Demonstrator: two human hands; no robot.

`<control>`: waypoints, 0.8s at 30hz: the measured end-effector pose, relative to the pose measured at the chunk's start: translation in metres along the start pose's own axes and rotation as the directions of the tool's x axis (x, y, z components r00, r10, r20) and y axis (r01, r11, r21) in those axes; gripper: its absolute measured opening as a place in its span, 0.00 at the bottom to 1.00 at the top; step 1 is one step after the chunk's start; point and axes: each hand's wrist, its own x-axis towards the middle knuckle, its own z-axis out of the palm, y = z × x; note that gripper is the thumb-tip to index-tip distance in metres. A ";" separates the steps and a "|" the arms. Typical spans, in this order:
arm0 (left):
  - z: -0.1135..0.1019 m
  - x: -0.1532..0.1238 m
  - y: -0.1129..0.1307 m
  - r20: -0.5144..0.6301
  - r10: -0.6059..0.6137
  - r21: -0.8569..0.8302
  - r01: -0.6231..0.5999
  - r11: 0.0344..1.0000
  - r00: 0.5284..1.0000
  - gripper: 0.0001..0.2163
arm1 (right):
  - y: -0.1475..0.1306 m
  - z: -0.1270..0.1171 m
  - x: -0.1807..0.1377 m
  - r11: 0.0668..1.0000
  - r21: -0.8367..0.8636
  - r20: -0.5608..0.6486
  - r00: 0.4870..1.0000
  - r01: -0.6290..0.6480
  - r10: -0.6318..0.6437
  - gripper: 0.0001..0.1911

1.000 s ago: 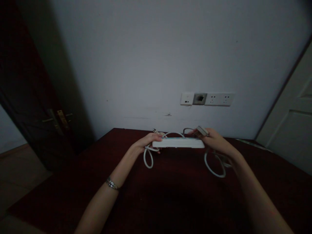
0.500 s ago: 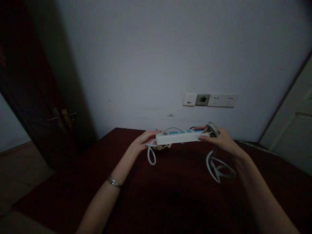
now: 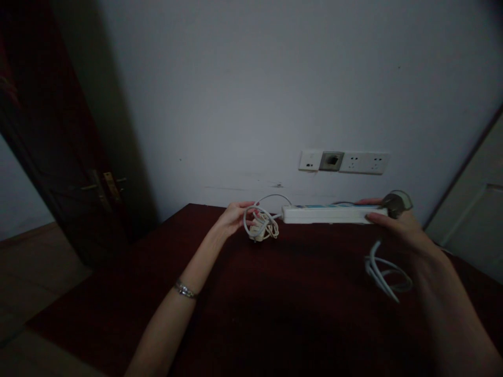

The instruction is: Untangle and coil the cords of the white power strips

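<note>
Along the worktop's (image 3: 283,298) far edge, right of its left corner, the left hand's (image 3: 234,217) grip was closed on a bundled cord (image 3: 258,229); then came the power strip (image 3: 328,215), held aloft, its right end clasped in the right hand's (image 3: 408,229) grip beside a plug (image 3: 397,202).

— Can't make out what around the power strip (image 3: 326,214)?
— Can't see its whole right end, partly covered by the right hand (image 3: 408,228). Below that, can't follow the blurred cable loops (image 3: 380,277).
— And left of the strip?
— Can't separate strands in the cord bundle (image 3: 259,230). Farther left, see a dark door (image 3: 58,173) cut off.
</note>
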 end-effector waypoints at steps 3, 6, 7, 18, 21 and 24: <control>-0.003 0.005 -0.007 0.141 -0.139 -0.020 0.143 0.990 0.980 0.13 | -0.003 0.007 0.001 0.998 0.026 -0.078 0.996 0.051 -0.049 0.19; -0.006 0.010 -0.015 0.241 -0.183 -0.127 0.218 0.968 0.953 0.14 | -0.003 0.013 0.003 0.995 0.070 -0.134 0.990 0.064 -0.054 0.19; -0.006 0.010 -0.018 0.274 -0.174 -0.152 0.221 0.963 0.946 0.15 | -0.003 0.016 0.003 0.994 0.086 -0.152 0.987 0.063 -0.049 0.19; 0.030 0.002 -0.039 0.218 0.023 0.058 -0.036 0.998 0.976 0.13 | -0.004 0.042 0.005 0.990 0.109 -0.404 0.914 0.092 -0.041 0.23; 0.023 0.010 -0.042 0.028 0.044 0.099 -0.047 0.994 0.999 0.11 | -0.004 0.040 0.004 0.995 0.031 -0.428 0.901 0.091 -0.069 0.25; 0.014 0.014 -0.041 -0.059 0.064 0.101 -0.058 0.993 0.996 0.12 | -0.004 0.038 0.004 0.994 -0.083 -0.431 0.897 0.075 -0.103 0.28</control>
